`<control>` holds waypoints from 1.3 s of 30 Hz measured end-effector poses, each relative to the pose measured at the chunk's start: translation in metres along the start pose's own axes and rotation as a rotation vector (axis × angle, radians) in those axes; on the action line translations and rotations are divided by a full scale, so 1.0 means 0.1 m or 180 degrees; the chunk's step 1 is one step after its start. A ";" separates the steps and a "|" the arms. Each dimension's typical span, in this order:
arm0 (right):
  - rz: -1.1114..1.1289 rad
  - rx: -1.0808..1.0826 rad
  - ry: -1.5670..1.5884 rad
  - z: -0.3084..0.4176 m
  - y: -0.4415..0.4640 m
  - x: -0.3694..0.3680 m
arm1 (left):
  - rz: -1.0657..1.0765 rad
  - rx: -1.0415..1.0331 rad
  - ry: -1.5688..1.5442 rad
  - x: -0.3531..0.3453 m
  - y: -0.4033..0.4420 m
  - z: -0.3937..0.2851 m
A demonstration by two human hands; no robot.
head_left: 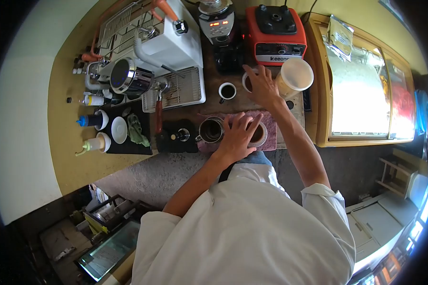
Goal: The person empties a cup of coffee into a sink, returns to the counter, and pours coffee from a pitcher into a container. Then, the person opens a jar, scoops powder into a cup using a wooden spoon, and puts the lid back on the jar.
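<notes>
Working remotely, I see brown wooden counter [240,103], pink cloth towel [271,127], grey floor [147,175]; red blender [277,38] reads "keeon…", rest behind pale plastic tub [296,76]. My left hand [235,141], fingers spread, sits over white round cup [258,137] on towel; my right hand [263,87], fingers spread, reaches over dark-filled round cup [247,82] near blender; contact unclear for both

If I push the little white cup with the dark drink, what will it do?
The little white cup would probably slide before tipping, as it stands upright on the counter. A quick shove might slosh the dark drink. It looks stiff and smooth, so it could chip if it fell.
</notes>
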State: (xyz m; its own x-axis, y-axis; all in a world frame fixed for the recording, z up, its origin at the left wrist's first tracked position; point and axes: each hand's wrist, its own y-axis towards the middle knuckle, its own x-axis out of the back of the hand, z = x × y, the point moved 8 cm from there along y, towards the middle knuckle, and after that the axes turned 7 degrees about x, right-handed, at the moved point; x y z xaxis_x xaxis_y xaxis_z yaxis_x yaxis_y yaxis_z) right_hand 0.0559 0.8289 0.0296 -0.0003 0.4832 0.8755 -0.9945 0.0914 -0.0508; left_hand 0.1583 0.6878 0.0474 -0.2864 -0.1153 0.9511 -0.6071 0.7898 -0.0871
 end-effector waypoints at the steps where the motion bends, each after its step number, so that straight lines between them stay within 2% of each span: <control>1: 0.0038 -0.0019 0.0048 0.00 0.00 0.02 | -0.0016 0.0000 0.0018 0.00 -0.01 0.00; 21: 0.0315 0.0180 -0.0220 -0.02 0.02 -0.07 | 0.0087 -0.0305 -0.0510 0.26 -0.13 -0.09; 24: 0.0355 0.0140 -0.0243 0.03 0.05 -0.06 | 0.0166 -0.0529 -0.0768 0.38 -0.27 -0.12; 27: 0.0274 0.0262 -0.0336 0.07 0.02 -0.05 | 0.0410 -0.0631 -0.1657 0.52 -0.46 -0.02; 33: 0.0223 0.0509 -0.0209 -0.01 0.03 -0.17 | 0.0623 -0.0019 -0.3432 1.07 -0.89 0.53; 39: -0.0245 0.0685 -0.0216 0.30 -0.11 0.08 | -0.0254 0.0969 -0.3569 1.15 -1.38 1.56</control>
State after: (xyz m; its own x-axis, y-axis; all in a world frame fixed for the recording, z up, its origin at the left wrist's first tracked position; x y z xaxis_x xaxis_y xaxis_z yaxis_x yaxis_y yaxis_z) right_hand 0.0634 0.8055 0.0516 0.0767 0.4216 0.9035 -0.9912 -0.0654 0.1147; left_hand 0.0936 0.4712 0.1226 -0.6420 -0.7465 0.1751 -0.7622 0.5966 -0.2512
